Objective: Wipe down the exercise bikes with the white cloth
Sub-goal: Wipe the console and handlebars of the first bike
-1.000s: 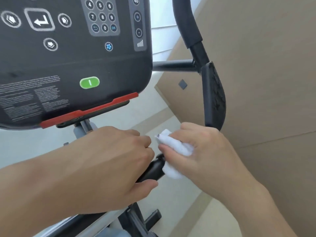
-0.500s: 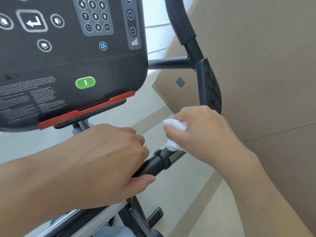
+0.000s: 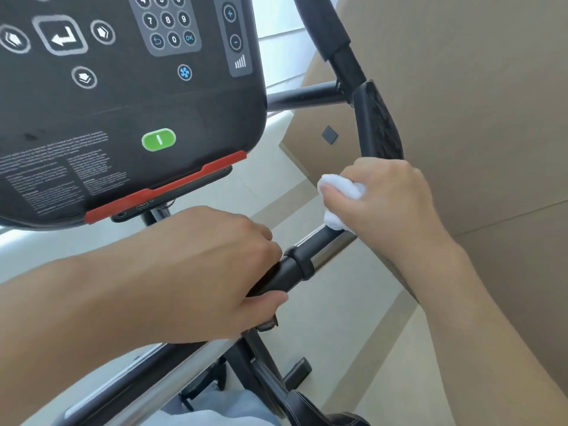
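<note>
**White cloth on the black handlebar**

White cloth [image 3: 341, 192], bunched in the right hand [image 3: 384, 204], sits pressed on the handlebar [image 3: 295, 269] just beyond its black collar. The left hand [image 3: 215, 272] grips the bar's nearer stretch and steadies it. To my eye, the wipe goes best if the cloth wraps round the tube and slides along its length, with the pressure kept even. Counted: one cloth, two hands, one bike console [image 3: 123, 103], one green button [image 3: 158, 139].
</note>
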